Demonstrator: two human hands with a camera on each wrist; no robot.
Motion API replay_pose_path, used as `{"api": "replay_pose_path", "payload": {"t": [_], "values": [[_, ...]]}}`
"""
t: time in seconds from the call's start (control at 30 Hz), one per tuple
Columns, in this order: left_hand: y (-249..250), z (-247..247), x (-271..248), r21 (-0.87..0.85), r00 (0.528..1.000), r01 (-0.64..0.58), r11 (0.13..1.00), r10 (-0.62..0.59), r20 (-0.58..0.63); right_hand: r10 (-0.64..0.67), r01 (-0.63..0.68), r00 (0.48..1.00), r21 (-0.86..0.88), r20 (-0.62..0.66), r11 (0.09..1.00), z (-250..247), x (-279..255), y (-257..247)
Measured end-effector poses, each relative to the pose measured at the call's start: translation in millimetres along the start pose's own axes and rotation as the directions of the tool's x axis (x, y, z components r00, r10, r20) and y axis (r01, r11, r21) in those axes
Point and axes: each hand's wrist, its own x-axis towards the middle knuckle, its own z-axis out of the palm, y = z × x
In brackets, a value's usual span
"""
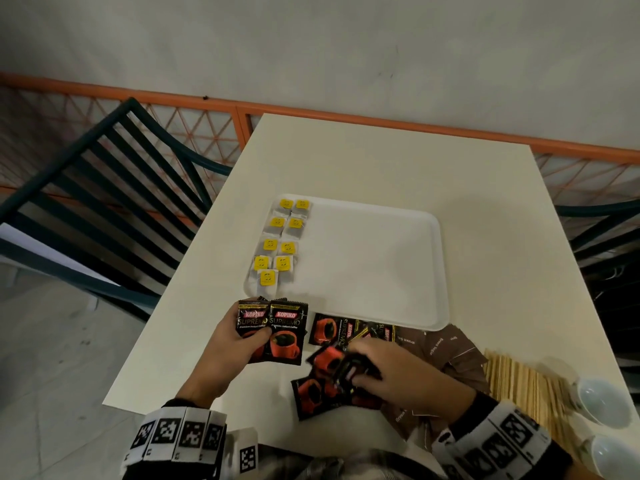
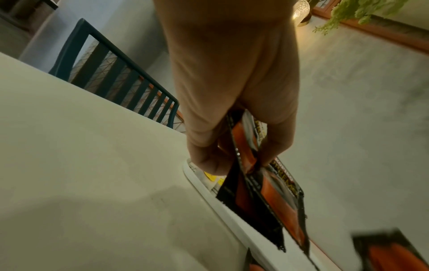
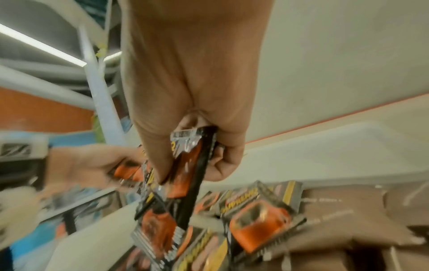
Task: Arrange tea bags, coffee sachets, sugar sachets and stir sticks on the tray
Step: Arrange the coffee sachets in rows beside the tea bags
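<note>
A white tray (image 1: 381,258) lies on the cream table, with several yellow-tagged tea bags (image 1: 280,244) in two columns along its left side. My left hand (image 1: 239,341) holds a fan of black-and-red coffee sachets (image 1: 284,327) just in front of the tray's near left corner; the left wrist view shows thumb and fingers pinching these sachets (image 2: 260,174). My right hand (image 1: 377,372) grips a coffee sachet (image 3: 185,165) over the loose heap of coffee sachets (image 1: 325,386). Brown sugar sachets (image 1: 446,351) and wooden stir sticks (image 1: 519,386) lie further right.
Two white cups (image 1: 602,403) stand at the table's near right corner. Dark slatted chairs (image 1: 104,188) flank the table on the left and right. An orange lattice railing (image 1: 207,133) runs behind the table's far edge.
</note>
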Motion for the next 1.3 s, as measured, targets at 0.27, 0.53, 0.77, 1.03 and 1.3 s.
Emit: {"api": "replay_pose_path", "payload": {"t": [0.27, 0.53, 0.77, 1.03, 1.3], "values": [[13.8, 27.8, -6.4, -0.105, 0.995, -0.001, 0.994, 0.012, 0.104, 0.108, 0.06, 0.955, 0.533, -0.277, 0.844, -25.3, 9.7, -17.3], [25.4, 55.8, -9.3, -0.266, 0.998, -0.021, 0.964, 0.037, 0.056, 0.144, 0.037, 0.971, 0.713, -0.192, 0.7, -2.5, 30.4, -28.6], [40.1, 75.6, -10.3, -0.338, 0.995, -0.072, 0.938, 0.089, 0.034, 0.044, 0.14, 0.967, 0.667, -0.251, 0.731, -5.0, 30.8, -36.7], [35.7, 72.0, -5.9, -0.39, 0.974, 0.178, 0.904, -0.105, 0.201, -0.008, 0.143, 0.945, 0.393, -0.326, 0.908, 0.4, 28.4, -27.8], [33.8, 51.3, 13.5, -0.525, 0.958, 0.277, 0.805, -0.189, 0.215, 0.316, -0.116, 0.884, 0.492, -0.345, 0.863, -3.6, 44.3, -29.4]]}}
